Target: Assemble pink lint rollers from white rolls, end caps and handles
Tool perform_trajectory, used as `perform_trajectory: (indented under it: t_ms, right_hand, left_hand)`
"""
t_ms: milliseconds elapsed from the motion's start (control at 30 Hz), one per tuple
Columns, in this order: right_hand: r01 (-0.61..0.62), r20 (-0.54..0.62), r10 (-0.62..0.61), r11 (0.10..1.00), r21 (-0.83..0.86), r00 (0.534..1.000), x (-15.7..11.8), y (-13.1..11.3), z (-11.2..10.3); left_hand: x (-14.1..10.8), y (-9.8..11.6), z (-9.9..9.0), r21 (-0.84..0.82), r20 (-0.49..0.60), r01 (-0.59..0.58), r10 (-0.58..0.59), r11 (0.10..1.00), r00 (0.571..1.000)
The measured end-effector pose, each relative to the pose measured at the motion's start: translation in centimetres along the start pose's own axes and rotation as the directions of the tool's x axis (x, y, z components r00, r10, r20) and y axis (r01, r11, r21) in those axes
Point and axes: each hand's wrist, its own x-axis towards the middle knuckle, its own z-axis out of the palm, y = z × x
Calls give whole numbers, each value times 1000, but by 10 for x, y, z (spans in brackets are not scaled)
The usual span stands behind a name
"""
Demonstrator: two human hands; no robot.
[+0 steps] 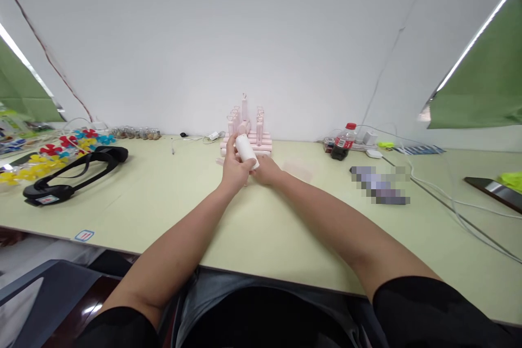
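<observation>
A white cylinder (247, 151) is tilted in my left hand (235, 167), whose fingers and thumb wrap round it. My right hand (266, 169) is beside its lower end, with the fingers mostly hidden behind the cylinder, so what they hold cannot be made out. Just behind my hands, against the wall, pale pink cylinders (265, 148) lie stacked on the table. Several slim pink boxes with loops on top (260, 131) stand upright on the stack.
The table (155, 201) bears a black headset-like frame (75, 174) and colourful flower shapes (51, 150) at left. At right are a cola bottle (345, 142), a blurred-out object (379, 185), white cables (457, 201) and a dark tablet-like device (495, 190).
</observation>
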Motion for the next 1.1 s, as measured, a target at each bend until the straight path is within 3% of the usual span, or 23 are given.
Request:
perform_trajectory:
  t_ms: [100, 200, 333, 433, 500, 567, 667, 767, 933, 1100]
  right_hand:
    - [-34, 14, 38, 978, -207, 999, -9, 3, -1]
    - [-37, 7, 42, 938, -344, 999, -38, 3, -13]
    - [-5, -18, -3, 906, -423, 1000, -79, 1, -41]
    - [47, -58, -83, 887, -459, 995, -96, 5, -58]
    - [34, -102, -91, 884, -465, 991, -102, 9, -63]
    - [-17, -133, -48, 893, -449, 990, -105, 14, -65]
    - [-76, -147, 17, 912, -404, 989, -108, 17, -66]
    - [-36, -122, -12, 925, -378, 992, -111, 14, -70]
    - [167, 22, -171, 910, -380, 985, -115, -1, -74]
    - [200, 93, -178, 900, -388, 980, -116, -7, -73]
  left_hand:
    - [1, 0, 2, -21, -7, 23, -23, 1000, 1000]
    - [0, 3, 3, -31, -4, 32, -32, 999, 999]
    - [1, 7, 2, 2, 20, 42, -42, 999, 999]
    - [3, 4, 1, 11, 80, 116, -117, 993, 990]
    - [2, -1, 3, 8, 128, 174, -173, 985, 976]
    - [-2, -5, 6, 16, 103, 185, -186, 983, 977]
    - [-13, -5, 13, 5, 28, 89, -89, 996, 996]
    - [-24, 4, 18, -68, 103, 42, -35, 997, 994]
    - [-27, 14, 19, -70, 198, 192, -175, 979, 964]
    - [-20, 10, 16, -15, 258, 367, -351, 930, 900]
